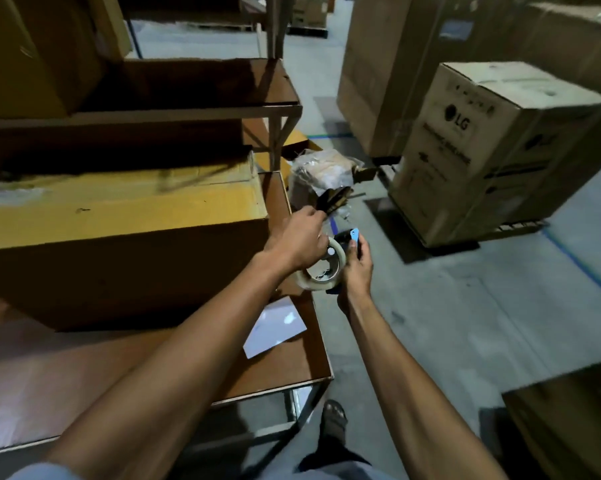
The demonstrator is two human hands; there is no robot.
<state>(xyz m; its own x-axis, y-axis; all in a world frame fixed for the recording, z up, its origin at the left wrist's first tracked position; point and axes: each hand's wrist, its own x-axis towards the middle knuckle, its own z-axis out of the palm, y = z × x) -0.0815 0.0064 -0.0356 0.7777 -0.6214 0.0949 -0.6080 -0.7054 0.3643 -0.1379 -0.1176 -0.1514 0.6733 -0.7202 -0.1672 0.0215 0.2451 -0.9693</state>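
Observation:
A tape dispenser with a clear tape roll and a blue-tipped black head hangs in the air beside the table's right edge. My right hand grips its handle from the right. My left hand lies over the top of the roll, fingers curled on its upper left side near the white hub. A large closed cardboard box with tape along its top stands on the brown table just left of both hands.
A white sheet lies on the table near its right edge. Brown shelves rise behind the box. A plastic-wrapped bundle sits on the floor ahead. Tall cartons on pallets stand to the right, another carton at lower right. My foot is on the concrete floor.

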